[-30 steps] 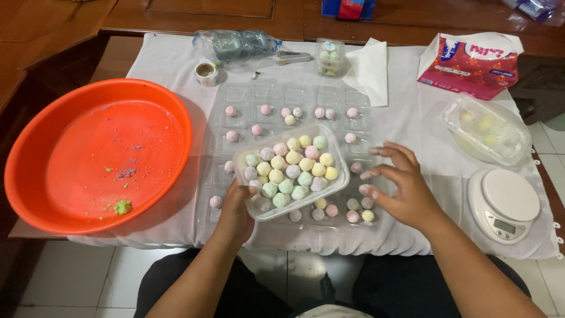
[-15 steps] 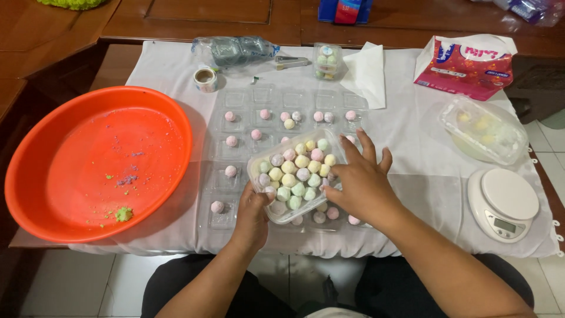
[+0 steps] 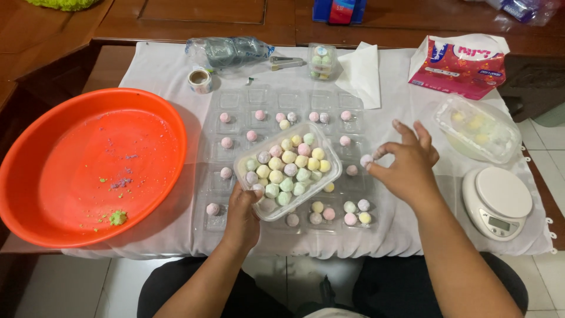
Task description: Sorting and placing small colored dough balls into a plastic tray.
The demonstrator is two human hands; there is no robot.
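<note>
A: Head view, largest first. Desk [image 3: 147,70] under a white cloth; orange basin [image 3: 88,165] at the left with a few coloured crumbs in it. It sits where it sat a second ago.

B: Tray?

A: Clear compartment tray [image 3: 235,100] flat in the middle, many cells with one pastel ball each, the back row bare. On top of it, the clear tub [image 3: 288,169], heaped with pastel balls. The tub has swung slightly over the last second, otherwise same place.

B: Hands?

A: Left hand [image 3: 244,212] grips the tub's near-left corner, fingers closed on the rim. No change there. Right hand [image 3: 409,165] has changed: half a second ago it lay over the tub's right side, fingers spread among the balls. Now it is off to the right, above the tray's right edge, thumb and forefinger pinched on one pale ball [image 3: 366,159], other fingers fanned upward.

B: Reading?

A: One ball has left the tub. It is in the air, near the right-hand cells, touching nothing but the fingers.

B: Rest?

A: Scale [image 3: 497,200] and lidded box [image 3: 477,126] at the right, red-and-white pack [image 3: 459,59] behind them, tape roll [image 3: 200,79] at the back left. Unmoved.
</note>
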